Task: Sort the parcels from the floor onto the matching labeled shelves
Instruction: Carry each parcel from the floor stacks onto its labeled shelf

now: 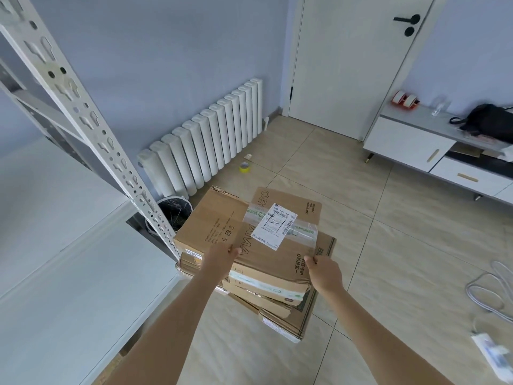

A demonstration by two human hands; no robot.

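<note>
Right now both hands grasp the near edge of the top cardboard box [249, 232]: the left hand [222, 258] at its left corner, the right hand [324, 270] at its right corner. That box sits on a stack of boxes [288, 312] on the tiled floor [388, 245], just beside the white shelf rack [83, 112] and near the radiator [205, 145].

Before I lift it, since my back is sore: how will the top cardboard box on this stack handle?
The top box looks stiff enough to keep its shape, though its near edge is crumpled, so it may flex there. Its clear tape could feel slick. Both the left hand and the right hand grip its near edge; weight can't be judged.
</note>
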